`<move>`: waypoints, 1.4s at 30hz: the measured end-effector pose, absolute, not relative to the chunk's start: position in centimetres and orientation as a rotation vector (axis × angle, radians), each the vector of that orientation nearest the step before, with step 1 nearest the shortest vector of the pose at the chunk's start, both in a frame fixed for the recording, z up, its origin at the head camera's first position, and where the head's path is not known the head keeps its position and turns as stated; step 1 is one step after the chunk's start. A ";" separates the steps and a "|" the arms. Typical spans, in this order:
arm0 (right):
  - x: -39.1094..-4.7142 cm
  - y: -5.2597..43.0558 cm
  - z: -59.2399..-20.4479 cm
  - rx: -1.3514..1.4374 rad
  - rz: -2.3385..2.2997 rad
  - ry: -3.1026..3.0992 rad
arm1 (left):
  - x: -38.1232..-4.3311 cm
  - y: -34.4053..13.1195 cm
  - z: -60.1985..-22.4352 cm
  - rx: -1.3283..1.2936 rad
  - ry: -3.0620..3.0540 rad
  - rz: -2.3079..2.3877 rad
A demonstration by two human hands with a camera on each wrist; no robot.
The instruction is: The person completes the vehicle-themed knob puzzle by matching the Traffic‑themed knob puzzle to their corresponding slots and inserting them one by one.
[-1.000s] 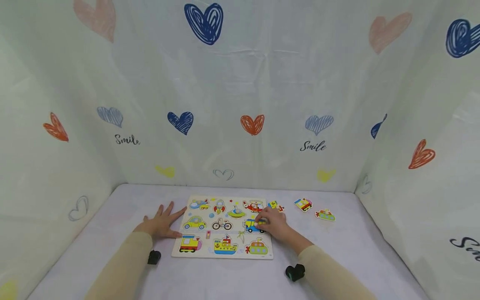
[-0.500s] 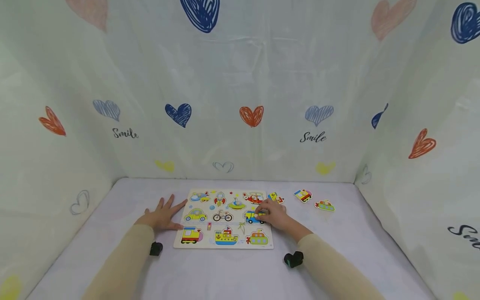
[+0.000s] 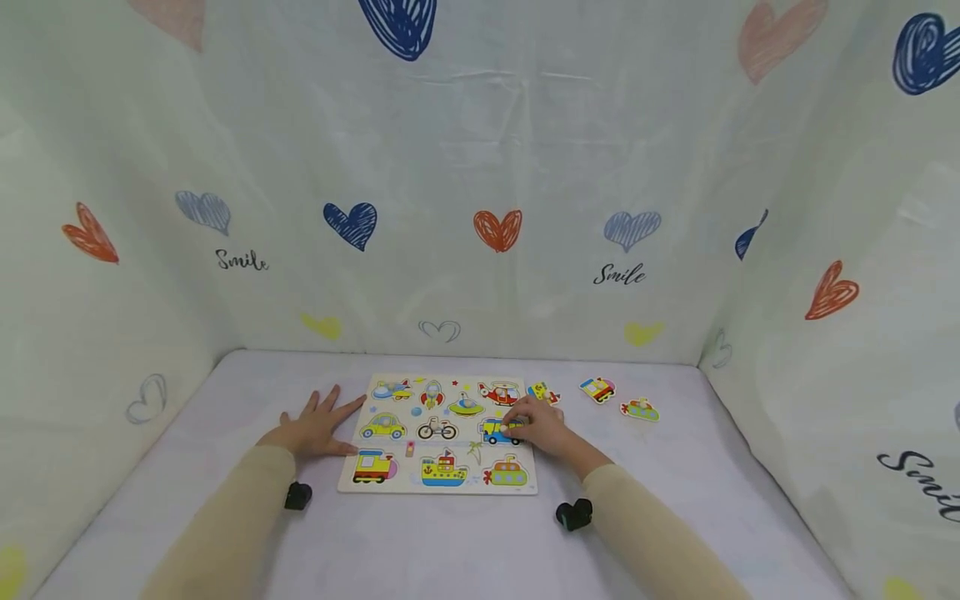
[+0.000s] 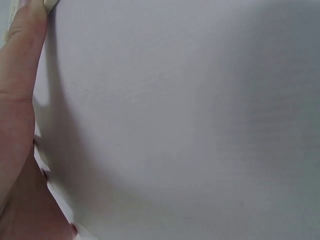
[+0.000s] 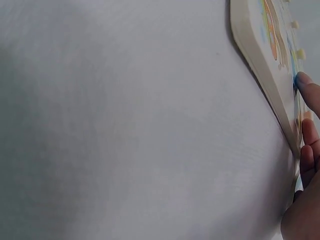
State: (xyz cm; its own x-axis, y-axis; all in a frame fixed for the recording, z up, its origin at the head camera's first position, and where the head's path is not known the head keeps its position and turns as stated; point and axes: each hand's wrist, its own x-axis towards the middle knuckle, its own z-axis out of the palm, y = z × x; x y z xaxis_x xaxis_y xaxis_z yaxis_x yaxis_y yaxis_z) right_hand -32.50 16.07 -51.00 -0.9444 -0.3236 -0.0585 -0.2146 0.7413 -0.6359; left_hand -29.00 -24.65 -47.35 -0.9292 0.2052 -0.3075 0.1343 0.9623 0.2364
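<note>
Pinching, by the look of it, the bus (image 3: 492, 431): right hand (image 3: 543, 425) curled, thumb and fingertips together on the piece, which lies under them at its board (image 3: 375, 489) slot. Can't tell if fully seated. Left hand (image 3: 309, 432) spread wide, grips nothing, touches the board's edge on its right. Risks: a tilted press could leave the bus jammed on the slot rim; weak left-hand bracing could let the board slide; right-hand knuckles could knock the ship (image 3: 542, 390) just beyond them. Train (image 3: 597, 390) and sub (image 3: 640, 408) lie loose, farther right. Container: board only; near-row slots (image 3: 443, 471), between the hands, seem unfilled, just printed; rows beyond look filled.
</note>
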 end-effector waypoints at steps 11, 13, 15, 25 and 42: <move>-32.1 16.7 -50.2 -0.443 -1.020 2.738 | -28.9 -24.7 -47.1 0.262 2.779 0.355; -32.1 17.1 -50.0 -0.414 -1.071 2.720 | -28.9 -24.7 -47.2 0.263 2.784 0.344; -32.0 17.5 -49.6 -0.378 -1.137 2.700 | -28.9 -24.6 -47.3 0.255 2.785 0.338; -31.2 20.5 -48.2 -0.217 -1.202 2.750 | -28.8 -24.9 -47.6 0.267 2.765 0.375; -30.9 25.9 -48.1 -0.159 -1.224 2.794 | -28.9 -25.5 -46.8 0.294 2.693 0.421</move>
